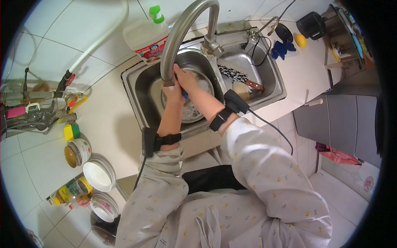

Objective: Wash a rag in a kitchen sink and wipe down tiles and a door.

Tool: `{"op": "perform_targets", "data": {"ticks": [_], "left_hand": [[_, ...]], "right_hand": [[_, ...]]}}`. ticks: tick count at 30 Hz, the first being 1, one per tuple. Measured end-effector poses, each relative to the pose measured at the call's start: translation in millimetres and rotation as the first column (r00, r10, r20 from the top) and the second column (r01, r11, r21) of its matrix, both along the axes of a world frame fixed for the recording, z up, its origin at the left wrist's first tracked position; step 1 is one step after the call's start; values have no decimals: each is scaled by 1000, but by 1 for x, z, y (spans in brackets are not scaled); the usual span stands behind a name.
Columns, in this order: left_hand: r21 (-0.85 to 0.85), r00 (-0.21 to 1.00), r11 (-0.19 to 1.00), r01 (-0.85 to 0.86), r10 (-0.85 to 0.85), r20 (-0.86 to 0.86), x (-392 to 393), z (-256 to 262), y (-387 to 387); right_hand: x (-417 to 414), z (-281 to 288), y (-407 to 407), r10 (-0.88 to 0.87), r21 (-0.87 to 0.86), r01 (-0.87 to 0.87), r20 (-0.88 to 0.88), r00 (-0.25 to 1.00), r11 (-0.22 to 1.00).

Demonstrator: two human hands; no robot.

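Both hands are together over the left sink basin [144, 90], partly behind the curved metal faucet [174, 40]. My left hand [173, 91] is mostly covered by the faucet's spout and my right hand. My right hand [185, 79] has its fingers bent around something dark that barely shows. A bit of blue material [185, 94] is visible between the wrists; which hand has it cannot be told. Below them a round metal basin [211, 85] holds foamy water [194, 113]. In the right sink basin [268, 66] lie a knife with a brown handle [255, 85] and a black-and-white patterned item [231, 73].
A large pump bottle [145, 40] stands behind the left basin. Stacked bowls [97, 175] and a yellow-green sponge [71, 132] are at the left. A blue cloth [280, 49], a yellow object [300, 40] and a black container [311, 25] sit at the back right. Cables trail from both wrist straps.
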State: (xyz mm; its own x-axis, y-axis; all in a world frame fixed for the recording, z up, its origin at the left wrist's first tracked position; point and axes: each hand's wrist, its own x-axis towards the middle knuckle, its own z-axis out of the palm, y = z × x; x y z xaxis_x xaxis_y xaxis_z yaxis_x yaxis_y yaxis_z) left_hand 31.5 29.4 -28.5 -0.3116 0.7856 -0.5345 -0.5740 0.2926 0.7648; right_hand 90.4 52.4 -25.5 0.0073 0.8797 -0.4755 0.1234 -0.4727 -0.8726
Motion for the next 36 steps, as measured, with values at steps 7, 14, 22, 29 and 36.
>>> {"op": "perform_targets", "data": {"ticks": [7, 14, 22, 29, 36], "left_hand": [[-39, 910, 990, 137, -142, -391, -5, 3, -10], [127, 946, 990, -58, 96, -311, -21, -14, 0], [-115, 987, 981, 156, -160, -22, -34, 18, -16], [-128, 812, 873, 471, -372, 449, -23, 33, -9], [335, 601, 822, 461, -567, 564, -10, -17, 4]], "right_hand": [[0, -2, -5, -121, -262, 14, -396, 910, 965], [-32, -31, -10, -104, 152, 194, -461, 881, 969], [-37, -15, -21, -77, 154, 75, 1, 997, 985], [5, -10, -8, 181, 98, -225, 331, 926, 969], [35, 22, -6, 333, 56, -405, 472, 816, 913]]}}
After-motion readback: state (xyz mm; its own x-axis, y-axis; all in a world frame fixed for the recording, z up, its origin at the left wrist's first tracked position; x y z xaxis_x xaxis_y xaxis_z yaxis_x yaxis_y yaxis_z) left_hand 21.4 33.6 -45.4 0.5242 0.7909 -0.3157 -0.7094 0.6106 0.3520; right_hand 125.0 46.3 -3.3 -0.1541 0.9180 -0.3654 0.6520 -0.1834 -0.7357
